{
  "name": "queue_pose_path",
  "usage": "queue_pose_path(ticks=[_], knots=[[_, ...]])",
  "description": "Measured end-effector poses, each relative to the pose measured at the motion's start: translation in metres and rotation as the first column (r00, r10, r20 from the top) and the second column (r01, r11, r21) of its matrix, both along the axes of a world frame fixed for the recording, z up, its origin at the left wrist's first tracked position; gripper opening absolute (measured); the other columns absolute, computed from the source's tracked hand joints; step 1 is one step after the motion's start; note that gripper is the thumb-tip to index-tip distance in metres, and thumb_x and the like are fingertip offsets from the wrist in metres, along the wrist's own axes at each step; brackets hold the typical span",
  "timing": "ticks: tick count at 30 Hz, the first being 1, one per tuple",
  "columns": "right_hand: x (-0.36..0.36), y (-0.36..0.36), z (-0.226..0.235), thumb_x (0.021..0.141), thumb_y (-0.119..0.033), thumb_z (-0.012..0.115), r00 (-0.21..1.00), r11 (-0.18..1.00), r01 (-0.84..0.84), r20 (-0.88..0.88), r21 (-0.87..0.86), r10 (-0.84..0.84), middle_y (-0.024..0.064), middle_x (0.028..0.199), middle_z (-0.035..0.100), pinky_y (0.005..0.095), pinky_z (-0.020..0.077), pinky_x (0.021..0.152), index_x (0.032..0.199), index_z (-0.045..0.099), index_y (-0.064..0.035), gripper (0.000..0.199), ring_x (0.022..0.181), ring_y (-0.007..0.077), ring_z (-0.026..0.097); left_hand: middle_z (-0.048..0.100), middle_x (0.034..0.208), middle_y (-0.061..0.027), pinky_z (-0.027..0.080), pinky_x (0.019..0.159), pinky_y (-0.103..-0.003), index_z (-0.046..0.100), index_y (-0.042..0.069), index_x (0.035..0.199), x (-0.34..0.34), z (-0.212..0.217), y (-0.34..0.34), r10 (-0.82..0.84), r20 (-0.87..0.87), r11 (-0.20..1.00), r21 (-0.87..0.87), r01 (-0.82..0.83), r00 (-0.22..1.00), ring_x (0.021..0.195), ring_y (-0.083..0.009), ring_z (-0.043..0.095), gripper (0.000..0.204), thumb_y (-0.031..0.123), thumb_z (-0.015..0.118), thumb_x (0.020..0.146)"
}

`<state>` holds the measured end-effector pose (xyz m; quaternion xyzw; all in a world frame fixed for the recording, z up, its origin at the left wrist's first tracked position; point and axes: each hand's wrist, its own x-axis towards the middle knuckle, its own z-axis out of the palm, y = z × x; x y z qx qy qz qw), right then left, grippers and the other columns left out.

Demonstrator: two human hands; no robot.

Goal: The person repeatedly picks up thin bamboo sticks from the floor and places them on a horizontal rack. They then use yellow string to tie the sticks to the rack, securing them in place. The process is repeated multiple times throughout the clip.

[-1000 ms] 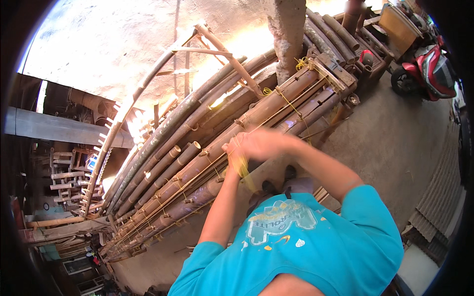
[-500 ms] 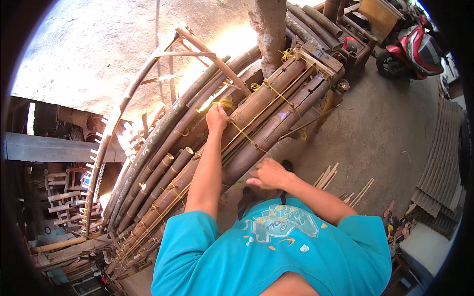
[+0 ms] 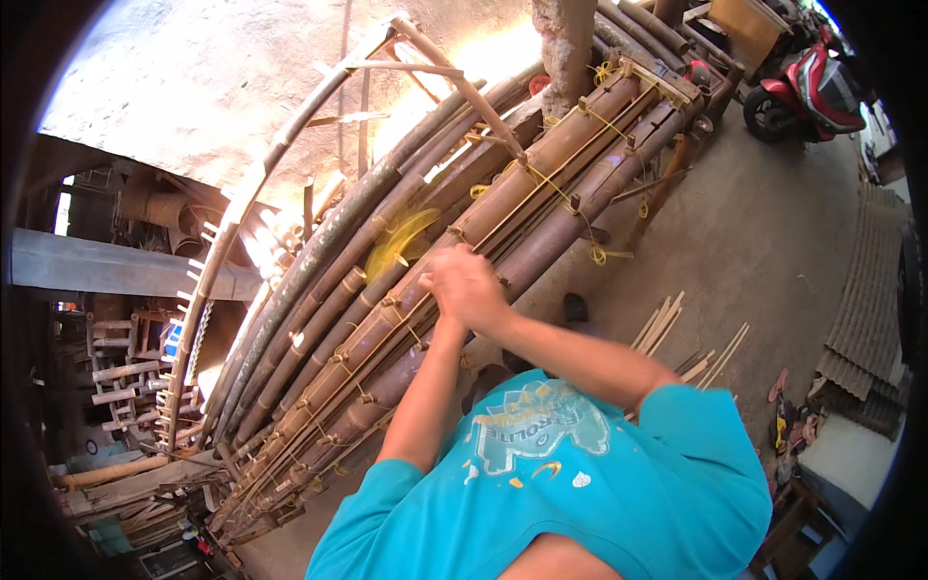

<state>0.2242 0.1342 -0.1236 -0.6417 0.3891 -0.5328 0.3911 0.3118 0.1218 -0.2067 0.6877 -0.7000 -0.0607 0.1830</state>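
In the head view, the person's left hand [image 3: 444, 290] and right hand [image 3: 476, 287] are together over a long, lashed frame of brown bamboo, the right overlapping much of the left. The fingers of both are bunched and blurred, so I cannot tell whether they are closed on anything. Beneath and beside the hands, two thick round poles run diagonally, lower left to upper right: a brown bamboo pole [image 3: 580, 128] on the far side and a purplish-brown bamboo pole [image 3: 619, 181] nearer the person. Thin yellow cord [image 3: 552, 186] crosses them around short wooden pegs, and a small loop of it hangs at the near side. A blurred, translucent yellow streak [image 3: 406, 237] shows just beyond the far pole, up and left of the hands.

Farther out lie shorter brown bamboo lengths [image 3: 324, 305] and a long curved bamboo pole with pale pegs [image 3: 259, 184]. A rough concrete pillar [image 3: 565, 58] stands near the frame's upper end. On the grey floor [image 3: 744, 261] are pale thin strips [image 3: 723, 354]; a red motorbike [image 3: 810, 92] is parked at upper right.
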Motion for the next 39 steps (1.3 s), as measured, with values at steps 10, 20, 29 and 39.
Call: queue_pose_path(ticks=[10,20,29,39], knots=[[-0.004,-0.135,-0.028,0.093,-0.053,0.053,0.713,0.897,-0.27,-0.554,0.349,0.43,0.0241,0.108,0.068,0.0501,0.0493,0.088,0.092,0.072,-0.0016,0.055,0.104,0.0432,0.063,0.069,0.084,-0.0163,0.039,0.076,-0.044,0.069,0.014,0.106,0.007,0.032,-0.003,0.014,-0.248,0.999,0.036,-0.005,0.969,0.075,-0.0372,0.065,0.021,0.023,0.051,0.1],[-0.098,-0.01,-0.028,0.102,-0.03,0.052,0.839,0.801,-0.516,-0.007,0.303,0.544,0.0071,0.089,0.061,0.0342,0.0491,0.083,0.112,0.056,-0.0025,0.029,0.081,0.0208,0.059,0.059,0.11,-0.0197,0.051,0.081,-0.039,0.057,-0.001,0.121,-0.032,0.152,0.034,-0.026,-0.736,0.993,0.056,0.099,0.677,0.095,-0.0326,0.061,0.033,0.023,0.058,0.098],[-0.155,-0.043,-0.032,0.099,-0.026,0.051,0.87,0.956,0.211,-0.486,0.203,-0.089,0.0186,0.079,0.062,0.0428,0.0504,0.073,0.086,0.059,-0.001,0.03,0.074,0.0373,0.059,0.059,0.112,-0.0208,0.045,0.086,-0.048,0.054,0.001,0.127,-0.014,0.055,0.027,-0.045,-0.188,0.998,-0.042,0.038,0.981,0.097,-0.0385,0.057,0.045,0.028,0.064,0.092],[-0.081,-0.022,-0.059,0.1,-0.023,0.05,0.978,0.717,0.157,-0.209,0.679,-0.017,0.0121,0.068,0.068,0.0346,0.0506,0.05,0.102,0.059,0.0005,0.025,0.047,0.0175,0.062,0.067,0.096,-0.0201,0.051,0.08,-0.044,0.063,0.001,0.109,-0.008,0.053,0.013,0.072,-0.55,0.997,0.026,-0.069,0.832,0.089,-0.0368,0.065,0.023,0.019,0.058,0.096]])
